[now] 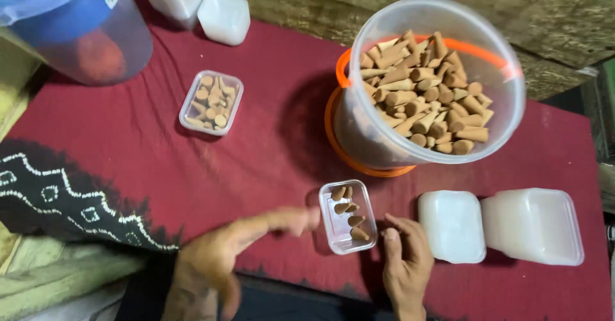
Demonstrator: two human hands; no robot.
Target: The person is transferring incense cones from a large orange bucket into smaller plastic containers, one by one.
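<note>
A small clear plastic box (pixel 333 227) lies on the red cloth (pixel 160 161) near the front, with several brown cones in it. My left hand (pixel 221 257) reaches in from the left, fingertips touching the box's left side. My right hand (pixel 405 260) rests at the box's right side, fingers curled, thumb near the rim; I cannot see anything held in it. Behind the box stands a large clear bucket (pixel 506 113) with an orange handle, holding a heap of brown cones (pixel 426 93).
A second small box (pixel 211 102) filled with cones sits at the left. Stacks of white lids or boxes (pixel 451 225) (pixel 535 225) lie at the right. A blue-topped jar (pixel 77 26) and white containers (pixel 224 15) stand at the back left.
</note>
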